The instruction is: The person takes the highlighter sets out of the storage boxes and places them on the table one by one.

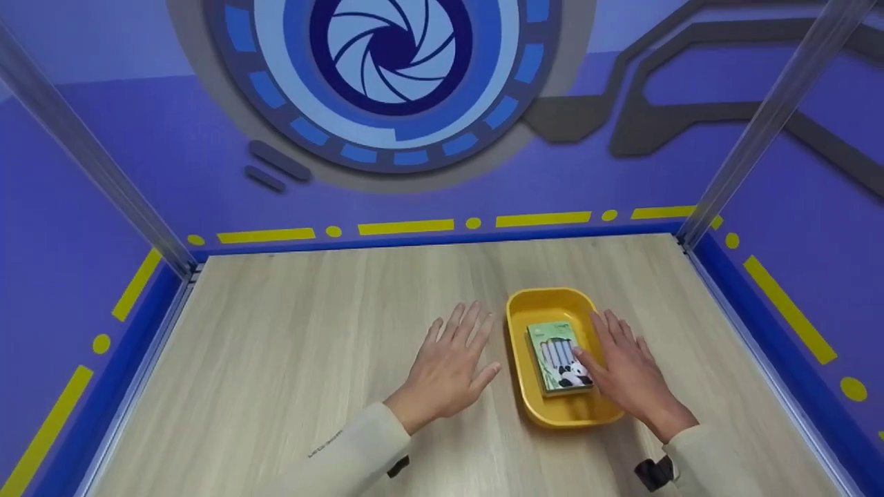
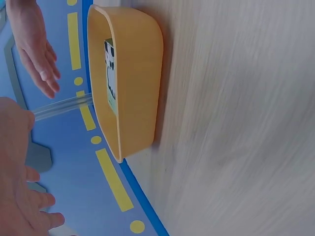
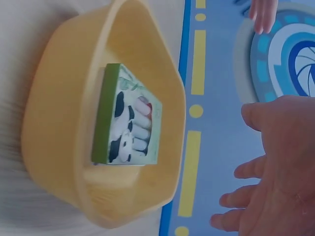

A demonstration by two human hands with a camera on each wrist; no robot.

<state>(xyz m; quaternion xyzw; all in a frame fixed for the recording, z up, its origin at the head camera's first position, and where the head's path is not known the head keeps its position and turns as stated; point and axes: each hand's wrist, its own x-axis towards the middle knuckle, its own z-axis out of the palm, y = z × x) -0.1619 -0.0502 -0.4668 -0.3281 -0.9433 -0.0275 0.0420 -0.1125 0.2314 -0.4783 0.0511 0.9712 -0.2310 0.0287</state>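
A yellow plastic basket (image 1: pixel 542 413) stands on the wooden table, right of the middle. Inside it lies a green box with a panda picture (image 1: pixel 552 355), which shows pens or crayons on its face; the right wrist view shows the same box (image 3: pixel 133 123) on the basket floor. My left hand (image 1: pixel 449 366) hovers to the left of the basket, fingers straight and spread, holding nothing. Over the basket's right side is my right hand (image 1: pixel 628 366), its fingers extended and its thumb above the box. In the right wrist view that hand (image 3: pixel 275 172) appears apart from both.
The light wooden table (image 1: pixel 297 345) is bounded by a blue back wall (image 1: pixel 414 200) and side walls with yellow marks. Clear posts (image 1: pixel 773 103) rise at the back corners.
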